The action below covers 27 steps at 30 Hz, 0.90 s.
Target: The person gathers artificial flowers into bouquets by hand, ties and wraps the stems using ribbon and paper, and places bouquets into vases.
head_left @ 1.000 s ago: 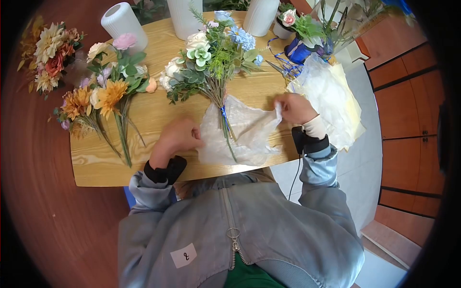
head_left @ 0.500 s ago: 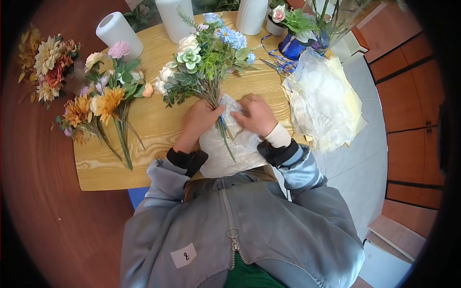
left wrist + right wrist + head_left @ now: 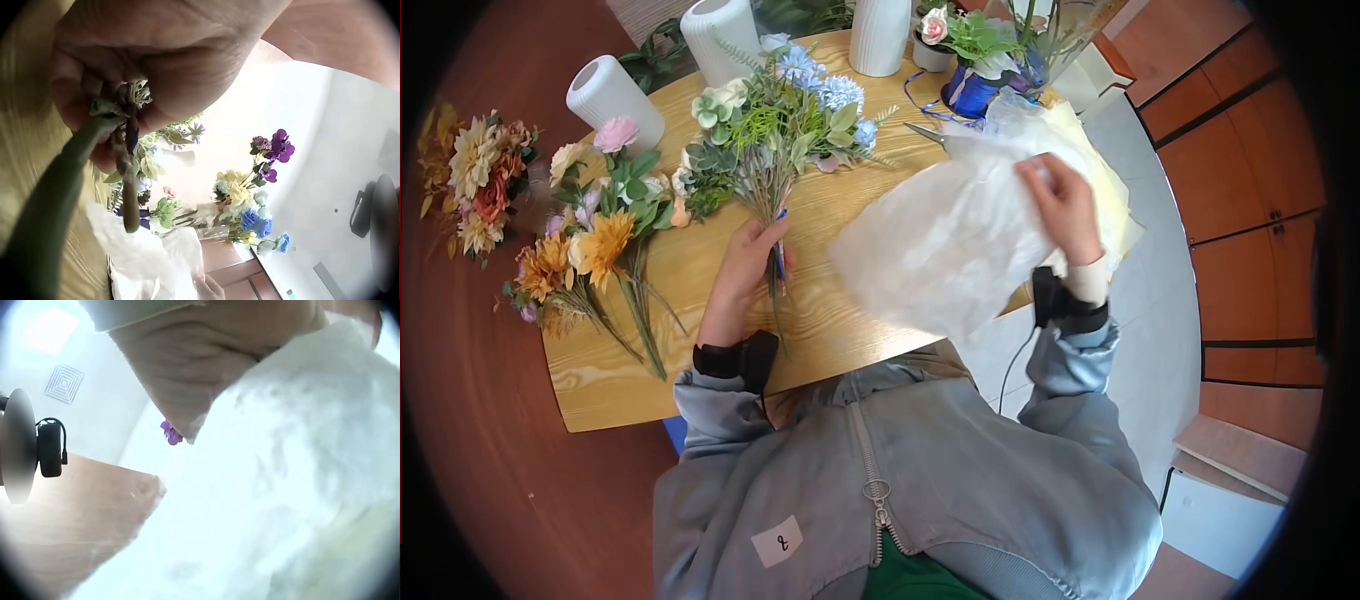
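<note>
My left hand (image 3: 745, 265) grips the stems (image 3: 768, 190) of a mixed bouquet (image 3: 785, 125) with blue and white flowers and much greenery, which lies across the table. A blue ribbon (image 3: 781, 214) is tied round the stems at the hand. In the left wrist view, fingers curl about the bundle and a thick green stem (image 3: 56, 194) runs toward the camera. My right hand (image 3: 1068, 212) pinches a thin white wrapping sheet (image 3: 945, 240) by its upper right part, raised over the table's right side. In the right wrist view the sheet (image 3: 294, 469) fills much of the picture.
Loose orange and pink flowers (image 3: 605, 240) lie at the left. White ribbed vases (image 3: 615, 105) line the back. At the back right are scissors (image 3: 925, 132), a blue ribbon spool (image 3: 972, 92) and a small potted plant (image 3: 935, 52). Yellowish wrapping sheets (image 3: 1115, 190) lie at the right edge.
Both hands were at the stems half a second ago. Since then the right hand has pulled the white sheet from under the stems and lifted it rightward; the left hand moved left with the bouquet.
</note>
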### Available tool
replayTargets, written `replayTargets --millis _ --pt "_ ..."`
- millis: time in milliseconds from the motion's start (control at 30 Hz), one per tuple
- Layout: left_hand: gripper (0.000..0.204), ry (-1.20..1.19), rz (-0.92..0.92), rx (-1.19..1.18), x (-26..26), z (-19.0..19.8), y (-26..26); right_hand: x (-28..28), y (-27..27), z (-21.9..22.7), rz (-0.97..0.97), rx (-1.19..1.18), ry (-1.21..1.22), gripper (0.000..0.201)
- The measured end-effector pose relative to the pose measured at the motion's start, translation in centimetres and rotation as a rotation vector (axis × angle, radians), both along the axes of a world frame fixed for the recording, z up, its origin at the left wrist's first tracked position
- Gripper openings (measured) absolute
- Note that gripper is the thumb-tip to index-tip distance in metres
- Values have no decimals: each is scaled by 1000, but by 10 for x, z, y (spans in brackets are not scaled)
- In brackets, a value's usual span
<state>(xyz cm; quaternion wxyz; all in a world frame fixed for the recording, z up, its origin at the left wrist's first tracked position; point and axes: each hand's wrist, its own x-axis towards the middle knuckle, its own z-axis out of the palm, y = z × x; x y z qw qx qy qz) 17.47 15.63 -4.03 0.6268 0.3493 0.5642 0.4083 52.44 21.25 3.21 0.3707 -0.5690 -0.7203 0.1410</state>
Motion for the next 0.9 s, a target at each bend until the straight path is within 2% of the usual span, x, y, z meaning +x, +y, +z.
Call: replayTargets --millis 67,133,200,300,433,500,533,600,633,667,733,800,833,900 --pt "23 -25 4 6 0 -5 -1 37 15 9 -149 -38 -37 22" --pt "23 -41 7 6 3 -5 -1 65 31 12 -273 27 -83 25" --pt "24 -54 14 5 4 -4 -1 97 52 4 -281 51 -62 31" --pt "23 -72 22 -2 5 -7 -1 122 71 -2 -413 62 -199 39" --pt "22 -40 27 -36 6 -9 -2 153 90 -27 -466 -29 -253 38" --pt "21 -34 34 -54 8 -7 -3 151 88 -36 -515 189 -388 42" --pt "23 -57 34 -76 9 -3 -3 151 87 -39 -503 184 -386 42" --pt "24 -79 47 -104 10 -2 -4 127 70 -27 -534 460 -491 45" --pt "22 -87 32 -126 10 -3 -3 101 57 -15 -511 560 -454 36" --pt "21 -96 15 -146 9 -3 -3 79 46 -13 -504 558 -450 36" --pt "18 -125 6 -146 9 -4 -4 39 27 -14 -226 302 15 24" --pt "16 -158 -4 -144 7 -6 -6 -5 12 -32 29 63 206 15" --pt "16 -203 -22 -140 6 -8 -6 -37 0 -36 130 44 242 14" --pt "17 -252 -32 -135 5 -13 -7 -82 -15 -58 303 -170 328 15"
